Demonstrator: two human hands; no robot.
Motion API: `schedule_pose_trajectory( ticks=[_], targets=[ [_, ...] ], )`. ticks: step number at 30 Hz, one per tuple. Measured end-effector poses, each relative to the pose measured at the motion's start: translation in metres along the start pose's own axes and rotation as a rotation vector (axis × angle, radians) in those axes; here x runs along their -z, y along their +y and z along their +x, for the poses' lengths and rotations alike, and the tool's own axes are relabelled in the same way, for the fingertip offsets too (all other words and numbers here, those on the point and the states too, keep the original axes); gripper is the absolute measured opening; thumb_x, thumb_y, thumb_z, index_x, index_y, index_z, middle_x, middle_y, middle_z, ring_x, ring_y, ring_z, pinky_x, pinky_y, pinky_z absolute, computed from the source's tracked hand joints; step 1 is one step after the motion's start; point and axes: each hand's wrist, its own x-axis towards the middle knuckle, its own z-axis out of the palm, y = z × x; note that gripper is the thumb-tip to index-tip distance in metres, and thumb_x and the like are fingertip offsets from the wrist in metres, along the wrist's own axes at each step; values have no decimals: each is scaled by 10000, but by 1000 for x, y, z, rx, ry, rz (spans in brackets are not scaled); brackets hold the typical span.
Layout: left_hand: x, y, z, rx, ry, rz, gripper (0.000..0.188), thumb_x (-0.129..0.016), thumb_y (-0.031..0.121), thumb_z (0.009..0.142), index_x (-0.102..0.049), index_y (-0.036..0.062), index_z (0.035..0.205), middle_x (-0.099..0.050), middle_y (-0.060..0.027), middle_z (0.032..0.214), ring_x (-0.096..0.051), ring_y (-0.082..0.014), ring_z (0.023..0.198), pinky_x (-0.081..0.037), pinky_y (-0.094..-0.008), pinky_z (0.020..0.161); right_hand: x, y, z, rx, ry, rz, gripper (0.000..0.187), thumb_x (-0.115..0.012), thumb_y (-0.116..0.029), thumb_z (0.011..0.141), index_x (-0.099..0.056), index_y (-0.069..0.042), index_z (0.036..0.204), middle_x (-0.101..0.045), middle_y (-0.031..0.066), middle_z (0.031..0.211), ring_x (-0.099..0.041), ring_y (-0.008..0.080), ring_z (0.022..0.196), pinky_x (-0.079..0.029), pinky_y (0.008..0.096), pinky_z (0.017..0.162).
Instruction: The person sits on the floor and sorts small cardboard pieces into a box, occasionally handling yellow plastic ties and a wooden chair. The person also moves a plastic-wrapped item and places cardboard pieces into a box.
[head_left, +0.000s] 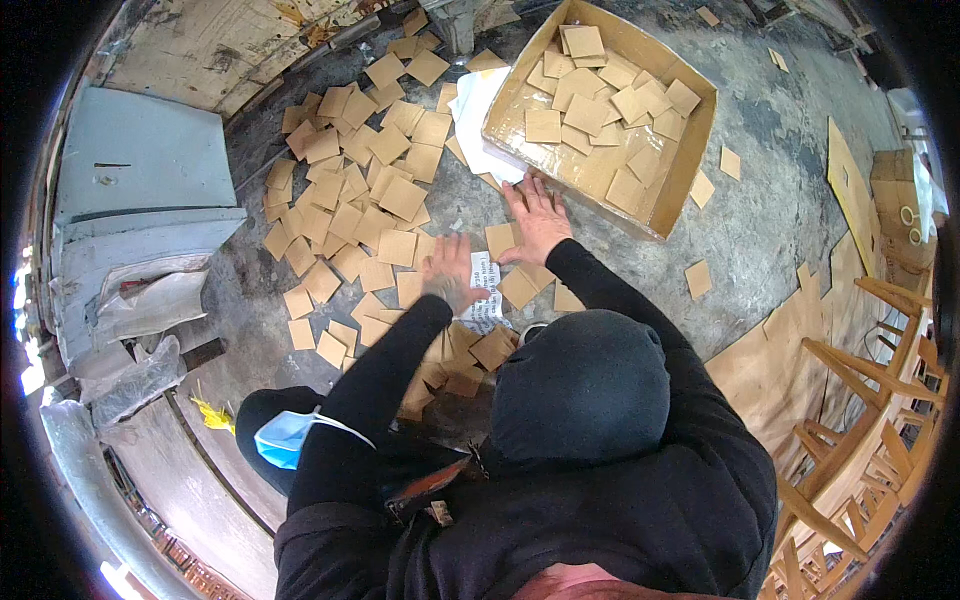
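My left hand [453,275] lies palm down over the heap of thin tan cardboard squares [350,205]. Its fingers are stretched out and slightly blurred, next to a printed white sheet [485,283] on the floor. To its right, my right hand [540,222] is spread with fingers apart, the fingertips close to a white sheet [478,125] beside the box's near left corner. One square [500,240] lies by its thumb; whether they touch I cannot tell. An open cardboard box [655,222] with many similar squares in it stands beyond my right hand.
Loose squares [698,279] are scattered on the grey concrete floor [765,190]. Wooden chair frames [870,370] stand at the right, near large flat cardboard [775,350]. A pale grey cabinet-like piece [145,155] is at the left. A blue face mask [283,438] rests on my knee.
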Motion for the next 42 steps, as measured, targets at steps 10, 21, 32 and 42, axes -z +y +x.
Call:
schedule_pose_trajectory(
  ticks=[10,21,32,42],
  targets=[
    [-18,1,-5,-30,-57,76,507,-783,317,652,-611,55,1051,-583,-118,1054,-478,-295,1146,-367,-461,949,1,-6,6,-1,-282,20,842,-841,-475,581,-504,-164,1287,-516,178,1230,-448,343,1222,-357,546,971],
    [44,-81,19,-8,-188,-625,602,-711,269,710,-570,40,1249,-659,-203,1113,-643,-305,1003,-491,-374,922,76,23,2,35,380,593,497,-803,-417,708,-650,-16,960,-630,191,976,-629,347,899,-516,404,775],
    [193,1,84,-127,555,-1145,429,-754,165,767,-578,-60,1088,-684,-177,991,-672,-231,904,-517,-333,818,52,44,-44,-126,72,475,775,-788,-348,713,-453,-67,1352,-475,201,1330,-462,376,1223,-439,454,981],
    [43,73,35,-157,253,-208,569,-723,216,707,-505,32,1199,-570,-169,1164,-519,-381,1126,-458,-494,867,-20,10,-87,-316,-175,156,889,-869,-269,598,-393,-108,1331,-553,176,1215,-528,359,1139,-456,458,901]
  ],
)
